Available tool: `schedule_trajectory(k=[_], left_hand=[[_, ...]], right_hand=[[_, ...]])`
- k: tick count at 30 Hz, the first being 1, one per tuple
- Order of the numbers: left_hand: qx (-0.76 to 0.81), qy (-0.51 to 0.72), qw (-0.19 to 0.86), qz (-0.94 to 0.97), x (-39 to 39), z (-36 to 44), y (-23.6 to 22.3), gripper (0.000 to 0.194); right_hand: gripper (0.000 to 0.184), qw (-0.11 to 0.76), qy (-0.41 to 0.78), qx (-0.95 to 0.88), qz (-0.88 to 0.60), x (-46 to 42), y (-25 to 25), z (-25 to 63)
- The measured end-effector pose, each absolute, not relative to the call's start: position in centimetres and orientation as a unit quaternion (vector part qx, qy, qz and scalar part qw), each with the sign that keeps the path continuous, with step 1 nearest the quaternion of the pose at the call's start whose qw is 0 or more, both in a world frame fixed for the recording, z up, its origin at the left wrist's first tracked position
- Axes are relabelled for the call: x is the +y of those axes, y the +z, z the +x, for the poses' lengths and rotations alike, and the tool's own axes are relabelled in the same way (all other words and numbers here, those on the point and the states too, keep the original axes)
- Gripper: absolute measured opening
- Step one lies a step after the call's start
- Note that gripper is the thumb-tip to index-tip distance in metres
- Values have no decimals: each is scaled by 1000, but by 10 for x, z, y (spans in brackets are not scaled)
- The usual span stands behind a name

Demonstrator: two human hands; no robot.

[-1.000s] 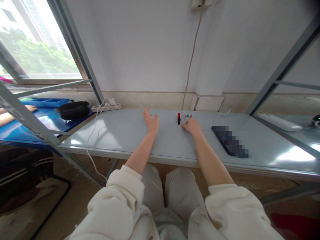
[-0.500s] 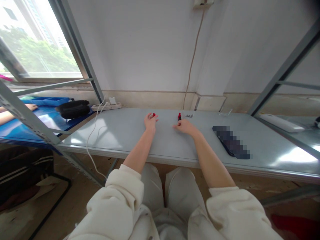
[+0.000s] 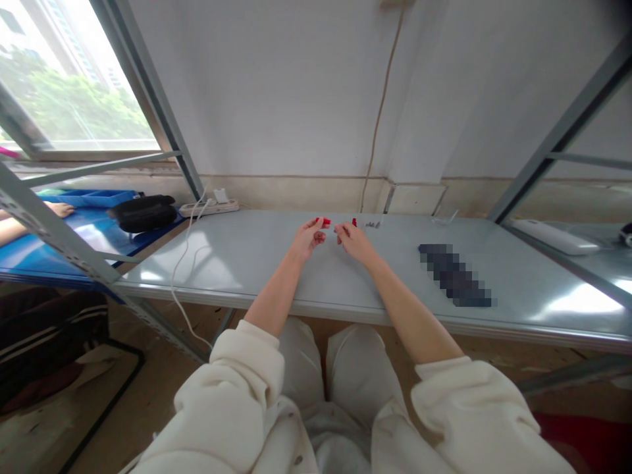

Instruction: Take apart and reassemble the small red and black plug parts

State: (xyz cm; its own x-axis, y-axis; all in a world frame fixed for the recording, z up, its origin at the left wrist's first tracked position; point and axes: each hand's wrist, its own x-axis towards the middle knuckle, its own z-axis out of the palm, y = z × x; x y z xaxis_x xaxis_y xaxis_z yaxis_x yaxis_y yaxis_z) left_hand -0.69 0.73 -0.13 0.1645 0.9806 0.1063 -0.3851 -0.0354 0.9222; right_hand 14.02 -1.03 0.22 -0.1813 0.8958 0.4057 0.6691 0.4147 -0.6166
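Observation:
Between the thumb and fingers of my left hand is a small red piece, too small to name more exactly. Close to its right, my right hand has its thumb and fingertips pinched together; what they hold, if anything, I cannot make out. The two hands are a short gap apart above the grey table. Just behind my right hand lies another small red item, partly hidden by the fingers. Several tiny grey metal-looking pieces lie to the right of it.
A pixelated dark flat object lies on the right of the table. At the back left sits a power strip with a white cable. Metal uprights frame both sides. On the blue table at left are a black case and another person's hand.
My left hand has shifted right and turned, bringing the red piece rightward. My right hand has moved left from beside the red and black item, fingers pinched, towards the left hand.

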Motion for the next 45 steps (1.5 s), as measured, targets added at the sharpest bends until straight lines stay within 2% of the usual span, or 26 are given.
schedule_trajectory(k=[7, 12, 19, 29, 35, 38, 45], left_hand=[[304, 485, 625, 530, -1, -4, 1, 34], [287, 490, 626, 534, -1, -4, 1, 30], [333, 521, 608, 498, 6, -5, -3, 29], [342, 542, 575, 509, 6, -2, -4, 29], [384, 554, 540, 504, 5, 0, -2, 27], [406, 528, 492, 561, 6, 7, -8, 23], [447, 422, 270, 741, 8, 34, -16, 7]], right_hand=[[44, 416, 87, -736, -527, -10, 5, 142], [45, 422, 60, -737, -525, -10, 5, 142], [37, 419, 58, -739, -524, -10, 6, 144], [23, 356, 31, -775, -521, -9, 5, 147], [14, 234, 54, -740, -628, -8, 11, 168], [10, 197, 74, -710, -672, -7, 12, 185], [11, 159, 100, -666, -722, -4, 5, 198]])
